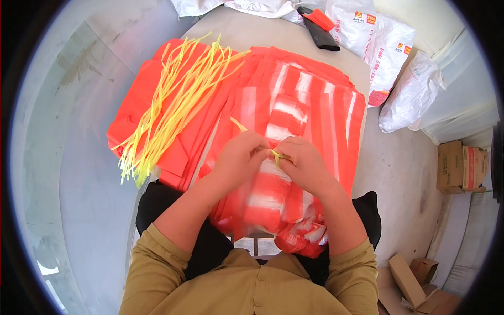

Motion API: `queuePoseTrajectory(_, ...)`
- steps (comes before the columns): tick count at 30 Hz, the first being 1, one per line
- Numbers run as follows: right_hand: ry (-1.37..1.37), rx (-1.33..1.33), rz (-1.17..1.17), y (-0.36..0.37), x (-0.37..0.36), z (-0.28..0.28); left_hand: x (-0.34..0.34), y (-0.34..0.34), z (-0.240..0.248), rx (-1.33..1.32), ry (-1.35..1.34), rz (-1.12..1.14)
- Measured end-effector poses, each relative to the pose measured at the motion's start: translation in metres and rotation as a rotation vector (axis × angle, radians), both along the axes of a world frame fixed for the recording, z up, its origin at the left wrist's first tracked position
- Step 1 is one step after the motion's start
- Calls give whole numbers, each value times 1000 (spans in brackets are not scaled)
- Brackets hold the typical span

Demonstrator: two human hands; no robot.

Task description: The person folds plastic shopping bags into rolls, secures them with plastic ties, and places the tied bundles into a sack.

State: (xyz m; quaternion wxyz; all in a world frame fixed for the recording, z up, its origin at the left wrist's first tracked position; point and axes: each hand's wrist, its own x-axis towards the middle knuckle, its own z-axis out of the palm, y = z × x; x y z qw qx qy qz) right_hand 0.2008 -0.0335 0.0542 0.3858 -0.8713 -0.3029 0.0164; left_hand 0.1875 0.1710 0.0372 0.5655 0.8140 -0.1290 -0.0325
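Both my hands meet over a pile of red and white striped plastic bags (336,126). My left hand (243,155) pinches one part of a yellow strip (276,156), and a loose yellow end sticks out above that hand. Close beside it, my right hand (303,161) grips the same strip, which looks looped or knotted between the fingers. Beneath the hands, a bundle of the striped plastic runs toward my lap, crumpled at its near end. To the left, a bunch of long yellow strips (168,105) lies across folded red sheets (131,107).
White printed sacks (386,50) stand at the far right beyond the table (231,26). A black and red roll (321,31) lies at the table's back edge. Cardboard boxes (450,167) sit by the right wall, with opened cardboard (407,278) on the floor below.
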Motion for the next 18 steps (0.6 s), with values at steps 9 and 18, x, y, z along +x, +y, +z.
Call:
queuePoseTrajectory(9,-425,-120,-134,6,-6,-5,6,8,5,355,-251,91)
queuePoseTrajectory(18,-502,-128,-142,-1,-10,-9,11,12,-7,575,-383,121)
